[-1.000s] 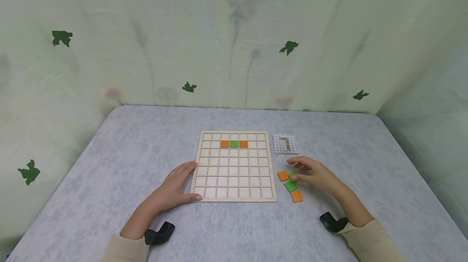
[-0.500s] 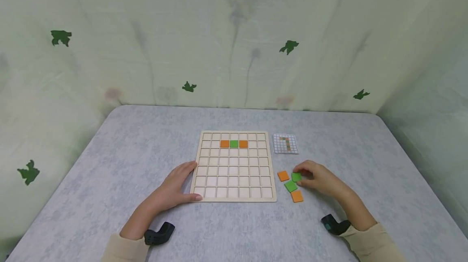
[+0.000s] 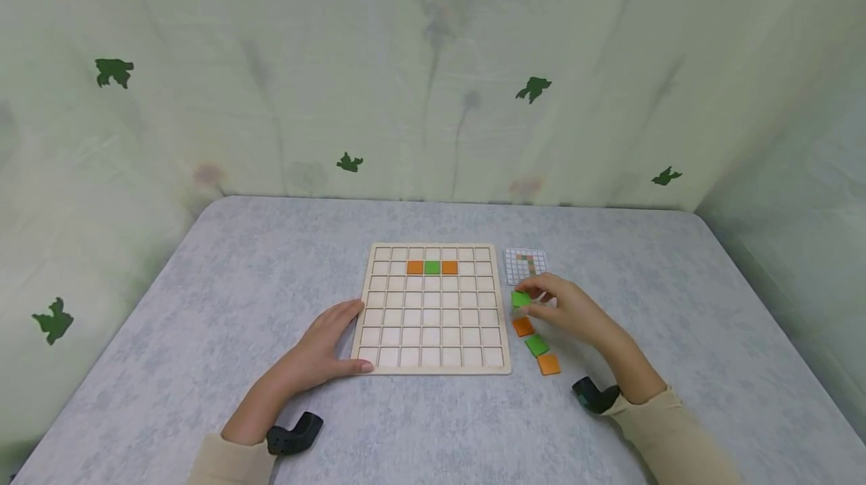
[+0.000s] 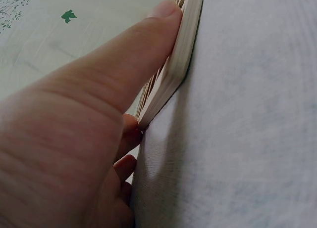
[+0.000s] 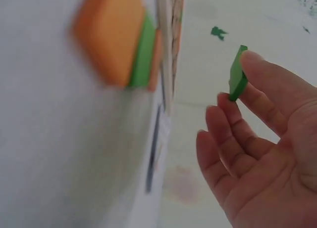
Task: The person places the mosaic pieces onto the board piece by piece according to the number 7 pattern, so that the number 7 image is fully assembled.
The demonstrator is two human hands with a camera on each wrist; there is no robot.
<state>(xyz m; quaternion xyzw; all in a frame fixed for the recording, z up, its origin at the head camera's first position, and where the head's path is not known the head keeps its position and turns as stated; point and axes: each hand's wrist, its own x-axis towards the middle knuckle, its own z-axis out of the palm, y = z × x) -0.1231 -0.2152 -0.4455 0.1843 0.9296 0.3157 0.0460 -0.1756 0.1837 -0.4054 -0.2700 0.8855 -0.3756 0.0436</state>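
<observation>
In the head view my left hand [image 3: 321, 348] lies at the left side of a wooden grid board [image 3: 433, 317]. Its thumb presses over the near left corner and its fingertips touch the left edge, as the left wrist view also shows. My right hand [image 3: 571, 310] pinches a green square tile [image 5: 237, 73] between thumb and fingers, held up off the table just right of the board. Below that hand lie an orange tile [image 3: 523, 327], a green tile [image 3: 537, 345] and another orange tile [image 3: 549, 364]. In one board row sit orange, green and orange tiles side by side.
A small printed grid card [image 3: 521, 265] with a coloured pattern lies right of the board's far corner, partly overlapped by my right fingers. The grey table [image 3: 271, 267] reaches back to a pale curtain [image 3: 392, 94] with green leaf-like shapes.
My right hand has picked up a green tile from the loose group and moved it left and away from me, towards the board and card. The left hand stays in place.
</observation>
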